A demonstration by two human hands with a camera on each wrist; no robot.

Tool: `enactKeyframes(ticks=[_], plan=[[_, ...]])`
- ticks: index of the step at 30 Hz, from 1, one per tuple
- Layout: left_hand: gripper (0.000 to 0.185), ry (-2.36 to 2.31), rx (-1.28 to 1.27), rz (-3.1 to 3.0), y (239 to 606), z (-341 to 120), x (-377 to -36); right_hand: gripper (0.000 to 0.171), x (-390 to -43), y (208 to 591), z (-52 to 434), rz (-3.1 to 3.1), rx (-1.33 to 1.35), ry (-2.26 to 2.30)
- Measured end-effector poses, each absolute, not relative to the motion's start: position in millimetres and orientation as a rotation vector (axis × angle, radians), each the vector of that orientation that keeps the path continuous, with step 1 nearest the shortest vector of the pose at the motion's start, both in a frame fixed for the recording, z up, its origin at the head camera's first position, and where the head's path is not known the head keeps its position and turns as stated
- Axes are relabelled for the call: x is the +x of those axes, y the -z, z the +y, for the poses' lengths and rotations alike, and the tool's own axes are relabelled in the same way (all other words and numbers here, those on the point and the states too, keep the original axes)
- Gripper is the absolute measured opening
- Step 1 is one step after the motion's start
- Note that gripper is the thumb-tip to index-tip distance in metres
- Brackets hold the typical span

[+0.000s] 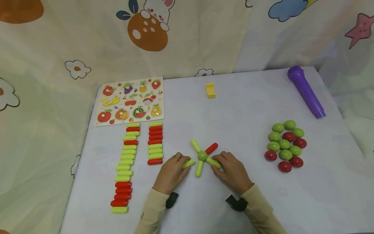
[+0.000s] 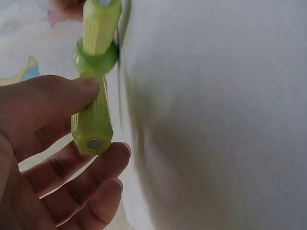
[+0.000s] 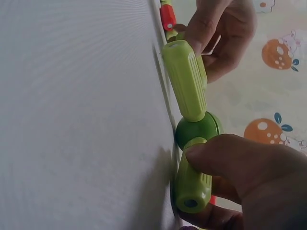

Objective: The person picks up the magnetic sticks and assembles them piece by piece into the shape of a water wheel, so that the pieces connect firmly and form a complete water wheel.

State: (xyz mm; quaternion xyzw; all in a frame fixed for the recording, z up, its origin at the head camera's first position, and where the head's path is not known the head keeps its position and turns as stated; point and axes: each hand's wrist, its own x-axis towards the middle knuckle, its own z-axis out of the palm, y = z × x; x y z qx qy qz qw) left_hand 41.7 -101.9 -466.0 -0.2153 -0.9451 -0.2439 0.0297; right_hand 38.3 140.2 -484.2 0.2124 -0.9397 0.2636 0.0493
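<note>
So both hands are down on the white table [image 1: 263, 201], working a little star of sticks stuck around a green ball [image 1: 202, 156] that sits right between them. If I were doing this bit, I'd keep both sticks flat on the table and push them straight in toward the ball, since a twist would probably knock the other three spokes loose. They look like they hold only by their ends.

Left hand [image 1: 172, 170]: thumb and fingers pinched around a light green stick [image 1: 188, 163], whose inner end points at the ball. The left wrist view shows the thumb on top and fingertips under its outer end.

Right hand [image 1: 232, 170]: same deal, fingers curled over another green stick [image 1: 213, 162] on its side of the ball, thumb pressing on top.

Beyond the fingertips, a red stick [image 1: 211, 148] and another green spoke fan out from the ball. Spare stick rows [image 1: 128, 162] lie out past the left hand, and a pile of balls [image 1: 284, 146] lies off past the right.
</note>
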Motion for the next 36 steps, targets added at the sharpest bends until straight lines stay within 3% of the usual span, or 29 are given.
enactKeyframes(ticks=[10,17,23,36], plan=[[0.035,0.858,-0.650,-2.956,467,-88,43,0.027,34,488,139,-2.825,0.657,-0.816],[0.031,0.720,-0.361,-2.925,459,-130,54,0.040,24,484,145,-2.798,0.599,-0.773],[0.043,0.531,-0.175,-2.939,465,-174,66,0.025,28,477,139,-2.733,0.640,-0.795],[0.036,0.460,-0.090,-2.931,467,-176,54,0.034,36,483,132,-2.895,0.645,-0.834]])
